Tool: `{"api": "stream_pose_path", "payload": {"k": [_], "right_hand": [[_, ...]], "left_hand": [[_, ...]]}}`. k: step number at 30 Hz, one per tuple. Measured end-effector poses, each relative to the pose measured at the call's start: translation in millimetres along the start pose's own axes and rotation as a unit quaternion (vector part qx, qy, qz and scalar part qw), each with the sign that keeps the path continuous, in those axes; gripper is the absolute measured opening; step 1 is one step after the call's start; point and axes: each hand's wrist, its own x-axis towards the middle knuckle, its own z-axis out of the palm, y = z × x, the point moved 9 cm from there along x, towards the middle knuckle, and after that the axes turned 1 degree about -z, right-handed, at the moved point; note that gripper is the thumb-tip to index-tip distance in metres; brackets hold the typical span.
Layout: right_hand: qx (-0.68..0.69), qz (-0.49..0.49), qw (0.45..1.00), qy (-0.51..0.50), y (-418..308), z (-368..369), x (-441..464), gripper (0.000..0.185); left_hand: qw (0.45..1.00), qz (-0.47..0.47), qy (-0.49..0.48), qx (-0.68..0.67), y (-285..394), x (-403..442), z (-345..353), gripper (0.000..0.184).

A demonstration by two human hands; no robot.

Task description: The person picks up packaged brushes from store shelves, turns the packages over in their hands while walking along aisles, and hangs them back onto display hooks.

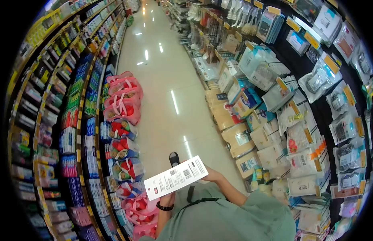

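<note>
A long white packaging card (176,178) with a barcode, printed text and a small hang hole is held in front of my body, its printed back facing up. My right hand (212,175) grips its right end, fingers mostly hidden behind the card. Under the lower left edge, my left hand (167,199) supports the card; most of its fingers are covered. A dark beaded bracelet (164,207) circles my left wrist. What product the card carries cannot be seen from this side.
Shelves of boxed toothpaste-like goods (90,94) line the left. Pink bags (122,98) and bundled items (124,148) stand along their base. Hanging packets (303,160) and cutting boards (236,140) fill the right rack. A shiny tiled aisle (162,104) runs ahead.
</note>
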Motion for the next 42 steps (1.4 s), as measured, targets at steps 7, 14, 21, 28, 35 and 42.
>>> {"api": "stream_pose_path", "payload": {"k": [7, 14, 21, 28, 35, 42], "right_hand": [[-0.031, 0.027, 0.999, -0.022, -10.7, -33.7, 142.7, 0.086], [0.001, 0.128, 0.992, -0.005, -33.2, -61.9, 285.6, 0.099], [0.065, 0.07, 0.992, 0.079, -28.1, -107.0, 349.1, 0.102], [0.049, 0.047, 0.986, 0.152, -16.4, -182.3, 393.5, 0.095], [0.089, 0.064, 0.985, 0.132, -1.2, -291.6, 506.6, 0.096], [0.11, 0.05, 0.984, 0.129, -21.7, -397.2, 627.1, 0.077]], "left_hand": [[0.999, 0.02, -0.029, 0.007, 72.8, 144.4, -22.3, 0.067], [0.993, 0.085, -0.054, 0.062, 178.7, 285.4, -53.6, 0.076], [0.992, 0.04, -0.091, 0.082, 204.7, 383.2, -53.7, 0.069], [0.986, -0.059, -0.143, 0.066, 194.3, 477.2, -21.0, 0.068], [0.983, -0.058, -0.067, 0.164, 227.1, 618.6, -0.6, 0.072], [0.942, 0.009, -0.055, 0.332, 291.7, 766.6, 53.0, 0.071]]}}
